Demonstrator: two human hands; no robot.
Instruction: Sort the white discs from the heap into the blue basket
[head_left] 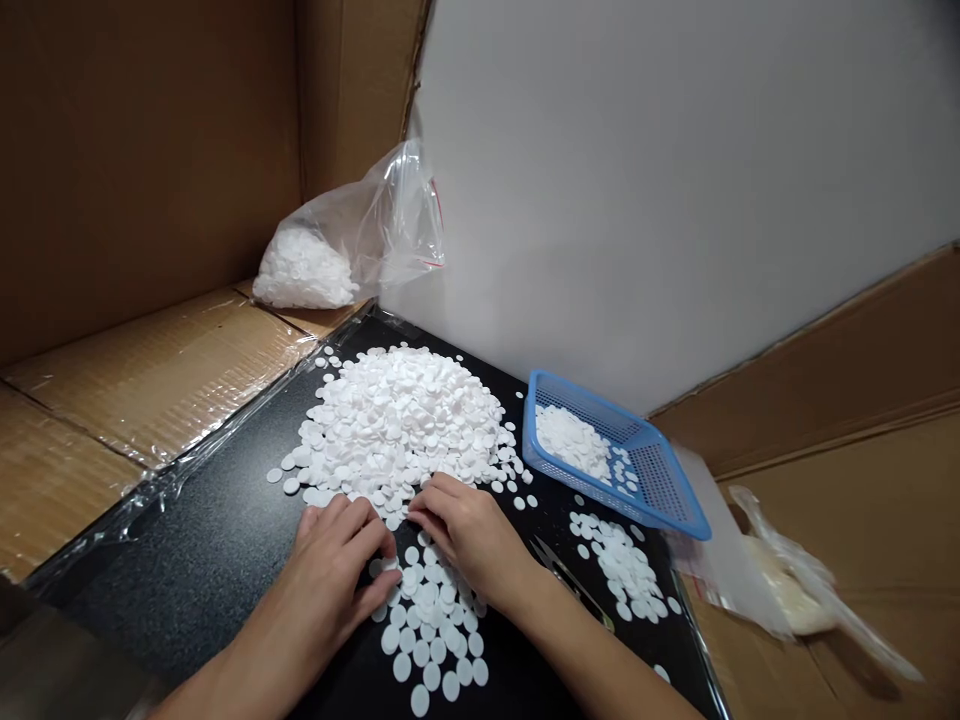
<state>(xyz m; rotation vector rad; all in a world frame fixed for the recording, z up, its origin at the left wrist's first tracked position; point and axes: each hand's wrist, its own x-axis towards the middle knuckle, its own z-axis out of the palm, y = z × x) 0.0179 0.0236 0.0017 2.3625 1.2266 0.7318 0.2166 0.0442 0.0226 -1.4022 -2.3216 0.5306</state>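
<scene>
Head view: Flat Round White Discs [405, 420] Strewn Across Speckled Black Tabletop [217, 540]

Their near patch [429, 605] stretches lengthwise toward the person. The bare left hand [334, 560] curls, thumb and fingers apart; whether the bare right hand [469, 525] pinches one, I cannot tell.

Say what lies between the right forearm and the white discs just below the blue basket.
A pointed metal tool on the black tabletop, as the head view shows.
</scene>
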